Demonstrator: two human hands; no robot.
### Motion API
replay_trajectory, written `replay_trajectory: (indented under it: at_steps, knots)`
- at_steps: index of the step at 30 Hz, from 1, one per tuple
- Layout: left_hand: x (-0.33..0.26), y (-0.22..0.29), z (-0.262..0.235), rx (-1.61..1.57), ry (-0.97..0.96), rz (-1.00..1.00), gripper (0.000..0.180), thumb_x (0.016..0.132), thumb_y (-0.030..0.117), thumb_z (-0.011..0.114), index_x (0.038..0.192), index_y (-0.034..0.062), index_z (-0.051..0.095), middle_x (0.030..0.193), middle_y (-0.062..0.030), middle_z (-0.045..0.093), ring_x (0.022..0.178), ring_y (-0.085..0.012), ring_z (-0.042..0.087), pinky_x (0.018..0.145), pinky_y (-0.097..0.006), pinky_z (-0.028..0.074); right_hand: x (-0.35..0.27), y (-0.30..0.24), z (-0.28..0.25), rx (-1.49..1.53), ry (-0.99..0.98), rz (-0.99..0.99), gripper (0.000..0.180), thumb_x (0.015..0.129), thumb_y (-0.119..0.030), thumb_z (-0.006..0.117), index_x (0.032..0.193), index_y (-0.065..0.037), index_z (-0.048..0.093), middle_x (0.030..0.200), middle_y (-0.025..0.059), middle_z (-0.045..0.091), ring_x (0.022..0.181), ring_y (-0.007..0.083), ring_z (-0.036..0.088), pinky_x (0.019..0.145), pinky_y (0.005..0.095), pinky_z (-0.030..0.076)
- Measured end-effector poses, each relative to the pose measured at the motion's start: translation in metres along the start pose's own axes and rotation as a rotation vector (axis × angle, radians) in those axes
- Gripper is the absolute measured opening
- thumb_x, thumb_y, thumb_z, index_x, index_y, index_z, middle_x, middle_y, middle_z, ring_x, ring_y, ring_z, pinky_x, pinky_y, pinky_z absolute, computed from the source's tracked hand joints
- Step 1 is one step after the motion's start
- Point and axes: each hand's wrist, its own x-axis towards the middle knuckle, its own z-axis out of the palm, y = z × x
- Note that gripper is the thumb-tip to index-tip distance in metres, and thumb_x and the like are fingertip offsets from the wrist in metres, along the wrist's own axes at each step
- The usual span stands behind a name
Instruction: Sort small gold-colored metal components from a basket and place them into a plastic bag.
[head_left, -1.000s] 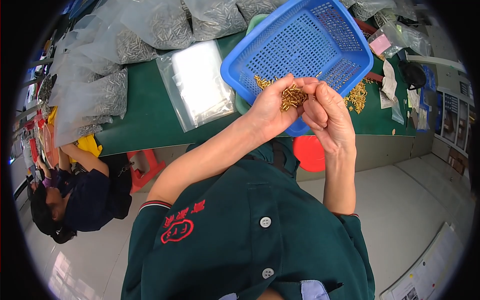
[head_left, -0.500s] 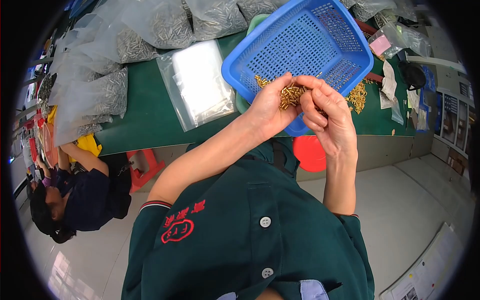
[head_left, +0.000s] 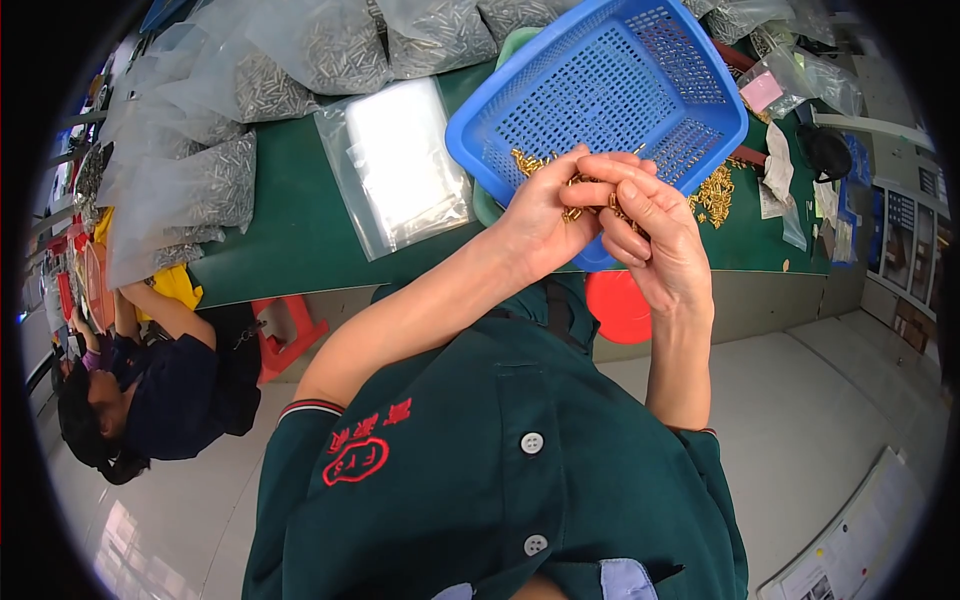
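My left hand (head_left: 540, 220) is cupped around a heap of small brass-coloured metal pins (head_left: 573, 214) at the near edge of a blue perforated plastic basket (head_left: 462, 150). Over that heap, my right hand (head_left: 668, 230) has its fingers curled, with a few pins showing between thumb and fingers. The fingers of both hands meet and partly hide the heap. More of the same pins (head_left: 524, 161) lie inside the basket, just beyond my left hand. A loose pile of brass pins (head_left: 714, 196) rests on the green table (head_left: 290, 220) to the right of the basket.
Clear bags of silver metal pins (head_left: 330, 60) line the back and left. Left of the basket lies a stack of clear plastic bags (head_left: 400, 150). A red stool (head_left: 614, 308) stands under the table edge. On the far left, a co-worker (head_left: 170, 390) reaches towards the table.
My right hand's fingers have moved further over my left palm and now cover more of the brass pins. My left hand has stayed nearly in place.
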Motion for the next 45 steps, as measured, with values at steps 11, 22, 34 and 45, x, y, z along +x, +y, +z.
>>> replay_trajectory:
  at_steps: [11, 22, 34, 45]
  knots:
    - [-0.001, -0.001, 0.002, -0.032, 0.016, 0.020, 0.041, 0.094, 0.023, 0.026, 0.107, -0.0088, 0.048, 0.117, -0.0197, 0.048, 0.113, -0.0262, 0.044, 0.098, -0.037, 0.037, -0.001, 0.000, 0.001, 0.021, 0.011, -0.017, 0.029, 0.088, -0.008, 0.044, 0.112, 0.008, 0.050, 0.104, 0.0177, 0.060, 0.045, 0.0010, 0.028, 0.040, 0.0158, 0.024]
    - [0.000, -0.001, 0.000, 0.120, 0.058, -0.020, 0.041, 0.093, 0.025, 0.025, 0.111, -0.0037, 0.049, 0.118, -0.0159, 0.048, 0.113, -0.0245, 0.045, 0.096, -0.038, 0.037, -0.003, 0.001, 0.004, -0.017, 0.022, -0.042, 0.041, 0.094, -0.029, 0.034, 0.112, 0.004, 0.051, 0.053, 0.0068, 0.054, 0.037, 0.0035, 0.025, 0.037, 0.0175, 0.023]
    - [-0.002, 0.000, 0.003, 0.043, 0.114, -0.002, 0.040, 0.094, 0.026, 0.025, 0.109, -0.0019, 0.050, 0.111, -0.0135, 0.053, 0.105, -0.0230, 0.050, 0.093, -0.036, 0.040, -0.001, -0.010, -0.005, 0.200, -0.004, -0.075, 0.035, 0.089, -0.014, 0.035, 0.113, 0.008, 0.047, 0.066, 0.0041, 0.049, 0.047, 0.0047, 0.031, 0.041, 0.0180, 0.026]
    - [0.000, -0.003, -0.005, 0.014, 0.135, -0.001, 0.038, 0.094, 0.025, 0.027, 0.106, -0.0012, 0.051, 0.104, -0.0114, 0.056, 0.098, -0.0213, 0.053, 0.092, -0.036, 0.040, -0.003, -0.006, -0.014, 0.278, -0.045, 0.003, 0.028, 0.089, -0.011, 0.043, 0.107, 0.008, 0.050, 0.076, 0.0073, 0.054, 0.048, 0.0034, 0.034, 0.041, 0.0162, 0.029]
